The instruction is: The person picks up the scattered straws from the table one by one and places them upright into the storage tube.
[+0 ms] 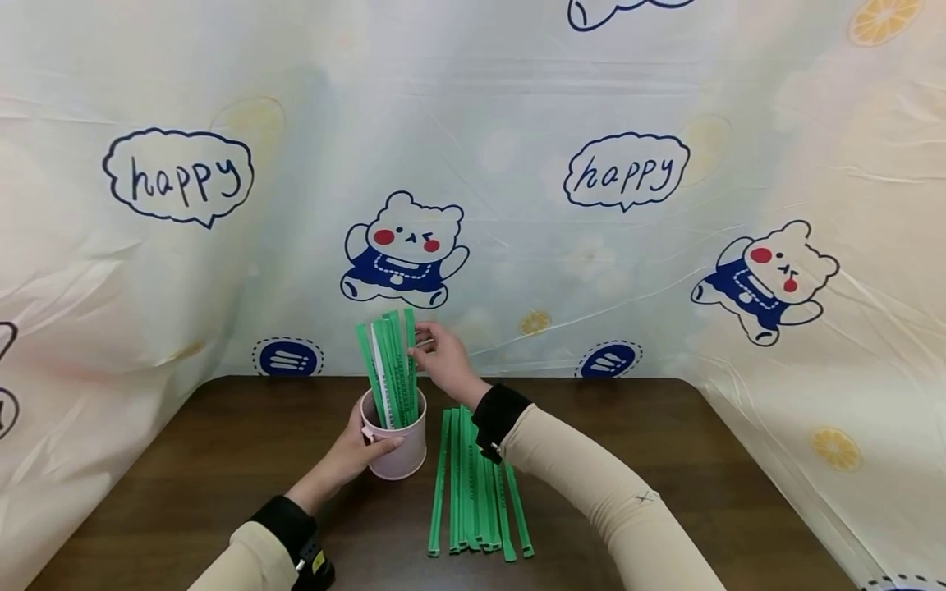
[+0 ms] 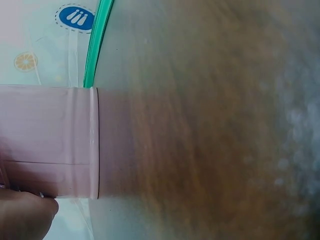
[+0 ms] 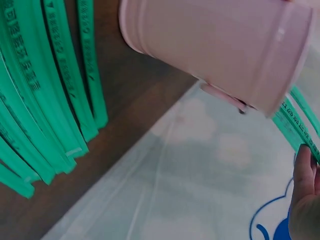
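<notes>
A pink metal pail (image 1: 399,461) with small side handles stands upright on the table. My left hand (image 1: 353,451) grips its near left side, thumb across the front; the left wrist view shows the thumb at the pail wall (image 2: 40,130). Several long green paper-wrapped straws (image 1: 392,361) stand in the pail and lean against its rim, one showing a white side. My right hand (image 1: 446,357) pinches a green straw (image 1: 410,353) at the right of this bunch, above the rim. The right wrist view shows its fingers (image 3: 303,172) on the straw.
A loose row of green wrapped straws (image 1: 473,501) lies on the brown table (image 1: 628,476), right of the pail and partly under the right forearm. Behind the table hangs a printed cloth (image 1: 510,246) with bears and lettering.
</notes>
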`<state>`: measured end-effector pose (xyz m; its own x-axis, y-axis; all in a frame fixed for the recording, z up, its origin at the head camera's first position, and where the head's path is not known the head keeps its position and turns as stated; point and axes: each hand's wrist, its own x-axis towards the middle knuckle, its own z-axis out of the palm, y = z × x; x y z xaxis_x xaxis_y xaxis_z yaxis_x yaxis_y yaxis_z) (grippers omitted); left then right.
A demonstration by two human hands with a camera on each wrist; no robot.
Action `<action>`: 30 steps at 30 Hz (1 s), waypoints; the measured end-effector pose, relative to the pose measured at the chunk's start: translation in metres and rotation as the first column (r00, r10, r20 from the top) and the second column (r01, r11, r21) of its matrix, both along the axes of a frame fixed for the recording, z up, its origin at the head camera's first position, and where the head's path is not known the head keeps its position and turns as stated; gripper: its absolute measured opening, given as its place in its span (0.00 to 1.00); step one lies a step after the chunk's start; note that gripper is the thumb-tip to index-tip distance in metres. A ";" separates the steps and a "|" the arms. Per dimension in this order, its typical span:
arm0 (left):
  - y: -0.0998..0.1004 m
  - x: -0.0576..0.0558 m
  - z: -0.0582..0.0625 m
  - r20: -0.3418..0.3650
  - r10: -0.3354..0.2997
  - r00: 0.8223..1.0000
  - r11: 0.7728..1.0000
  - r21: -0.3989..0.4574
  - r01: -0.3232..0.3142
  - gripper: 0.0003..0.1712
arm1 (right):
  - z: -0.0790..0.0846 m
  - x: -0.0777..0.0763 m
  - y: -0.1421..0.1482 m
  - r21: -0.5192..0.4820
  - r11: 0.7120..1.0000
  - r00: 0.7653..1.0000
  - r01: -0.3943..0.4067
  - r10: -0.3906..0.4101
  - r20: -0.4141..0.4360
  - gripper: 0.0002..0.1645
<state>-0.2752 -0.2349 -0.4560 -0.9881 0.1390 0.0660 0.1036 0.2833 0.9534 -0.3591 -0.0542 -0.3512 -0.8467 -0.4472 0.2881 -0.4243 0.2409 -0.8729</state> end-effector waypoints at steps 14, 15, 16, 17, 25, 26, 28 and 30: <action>0.002 0.000 -0.001 0.016 0.016 1.000 1.000 0.009 -0.016 0.60 | -0.054 -0.042 0.002 0.018 0.998 0.999 -0.052 0.052 0.009 0.32; 0.002 0.000 -0.001 0.011 0.015 1.000 1.000 0.013 -0.015 0.60 | -0.054 -0.041 0.004 0.027 0.998 0.998 -0.056 0.056 0.017 0.33; 0.002 0.000 -0.001 0.007 0.012 1.000 1.000 0.019 -0.012 0.59 | -0.055 -0.041 0.007 0.041 0.998 0.998 -0.057 0.056 0.025 0.34; 0.003 0.000 -0.001 0.003 0.010 1.000 1.000 0.022 -0.010 0.59 | -0.053 -0.039 0.011 0.065 0.997 0.999 -0.039 0.037 0.036 0.34; 0.004 0.000 -0.002 0.014 0.029 0.999 0.999 -0.015 -0.029 0.59 | -0.093 -0.072 0.064 0.096 0.995 0.999 -0.022 0.018 0.043 0.31; 0.004 -0.001 -0.002 0.011 0.031 0.999 0.999 -0.016 -0.030 0.59 | -0.104 -0.081 0.072 0.115 0.993 0.999 -0.008 0.003 0.048 0.30; 0.003 -0.001 -0.001 0.010 0.028 1.000 1.000 -0.011 -0.027 0.59 | -0.142 -0.110 0.090 0.115 0.993 1.000 -0.012 0.010 0.025 0.30; 0.003 -0.001 0.000 0.006 0.026 1.000 1.000 -0.007 -0.026 0.59 | -0.172 -0.131 0.106 0.126 0.992 1.000 -0.006 0.002 0.031 0.31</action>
